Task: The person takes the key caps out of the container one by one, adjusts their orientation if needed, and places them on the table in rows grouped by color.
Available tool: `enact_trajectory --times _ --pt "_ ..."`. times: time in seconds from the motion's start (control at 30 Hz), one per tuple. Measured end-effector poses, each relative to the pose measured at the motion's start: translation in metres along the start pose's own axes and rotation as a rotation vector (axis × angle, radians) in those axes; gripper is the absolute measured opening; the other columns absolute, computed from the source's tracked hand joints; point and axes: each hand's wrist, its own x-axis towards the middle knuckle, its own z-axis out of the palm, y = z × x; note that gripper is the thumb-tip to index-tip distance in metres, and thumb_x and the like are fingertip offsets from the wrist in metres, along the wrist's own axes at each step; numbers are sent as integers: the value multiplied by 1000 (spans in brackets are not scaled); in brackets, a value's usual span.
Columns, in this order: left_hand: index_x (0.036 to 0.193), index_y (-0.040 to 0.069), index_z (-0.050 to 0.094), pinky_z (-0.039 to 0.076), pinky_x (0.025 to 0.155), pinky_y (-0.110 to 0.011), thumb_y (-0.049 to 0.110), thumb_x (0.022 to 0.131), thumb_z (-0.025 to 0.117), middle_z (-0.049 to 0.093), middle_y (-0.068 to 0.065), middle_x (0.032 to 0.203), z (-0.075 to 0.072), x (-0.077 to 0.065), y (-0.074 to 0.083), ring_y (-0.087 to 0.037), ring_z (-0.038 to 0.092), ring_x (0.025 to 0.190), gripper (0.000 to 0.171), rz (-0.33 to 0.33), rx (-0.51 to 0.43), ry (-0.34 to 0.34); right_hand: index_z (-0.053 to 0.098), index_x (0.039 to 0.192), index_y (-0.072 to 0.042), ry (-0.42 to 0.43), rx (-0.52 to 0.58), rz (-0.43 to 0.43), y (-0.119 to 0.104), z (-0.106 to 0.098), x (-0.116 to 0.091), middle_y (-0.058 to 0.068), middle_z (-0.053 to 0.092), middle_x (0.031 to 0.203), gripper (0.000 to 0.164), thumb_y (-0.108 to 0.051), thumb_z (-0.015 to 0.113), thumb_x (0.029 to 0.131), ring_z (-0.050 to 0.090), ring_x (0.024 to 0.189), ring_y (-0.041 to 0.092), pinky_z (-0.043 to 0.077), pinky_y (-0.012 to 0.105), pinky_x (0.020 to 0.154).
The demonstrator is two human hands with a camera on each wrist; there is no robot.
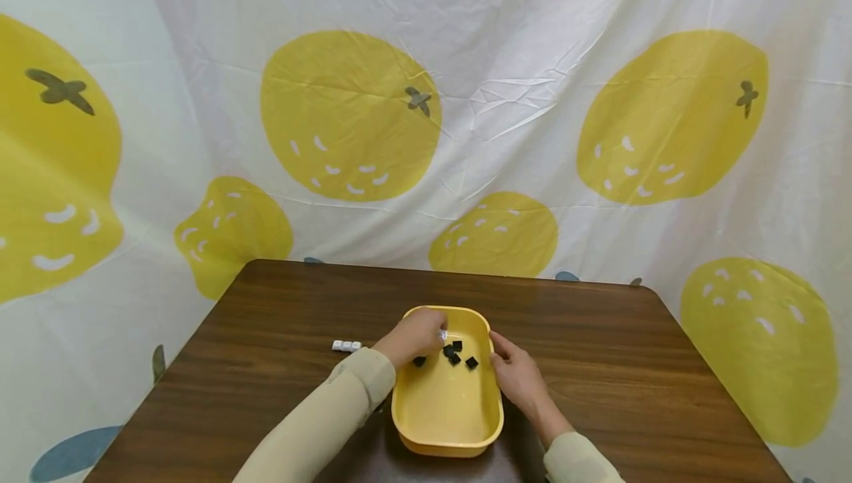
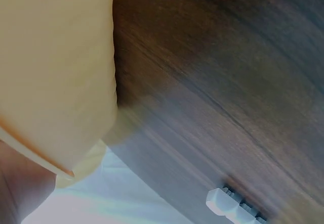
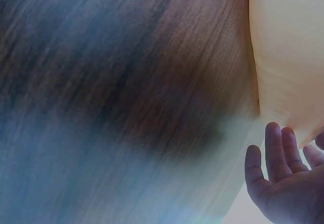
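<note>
A yellow plastic tub (image 1: 446,409) stands near the front of the brown table. My left hand (image 1: 418,333) reaches over its left rim with the fingers curled and pinches a small white keycap (image 1: 442,335) inside the tub. Several black keycaps (image 1: 455,357) lie on the tub floor beside and below that hand. My right hand (image 1: 522,378) rests against the tub's right side, thumb and forefinger at the rim. In the right wrist view its fingers (image 3: 274,150) are fairly straight, tips by the outer wall. The left wrist view shows little of the left hand (image 2: 23,186), mostly hidden by the tub.
A short row of white keycaps (image 1: 347,346) lies on the table (image 1: 599,350) left of the tub, near my left forearm. Behind the table's far edge hangs a white cloth (image 1: 492,135) printed with yellow lemons.
</note>
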Motion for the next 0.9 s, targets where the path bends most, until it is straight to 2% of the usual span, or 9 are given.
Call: enact_trajectory --times 0.27,0.53,0.73,0.9 --pt "96 14 67 45 62 -28 8 87 68 58 6 75 -1 -5 -8 -12 50 64 11 44 -138 35 50 145 -5 2 11 -6 1 1 1 20 65 121 45 -11 53 100 65 98 25 51 43 84" --pt "104 8 73 48 63 -27 5 89 69 64 2 79 -4 -9 -15 -12 55 66 16 87 -273 94 51 145 -5 4 14 -1 0 2 1 20 65 123 45 -10 53 100 64 100 26 51 44 85" --pt "106 9 75 50 69 -28 9 90 70 70 -2 87 -7 -11 -16 -13 62 76 17 87 -274 121 50 145 -5 1 7 1 -1 1 0 19 65 123 45 -11 53 100 64 102 26 50 45 87" --pt "106 9 76 51 69 -28 10 90 72 71 -2 87 -9 -14 -16 -14 63 77 17 92 -273 117 49 146 -6 -12 10 4 -3 0 -2 19 64 125 46 -12 52 101 64 103 27 50 45 87"
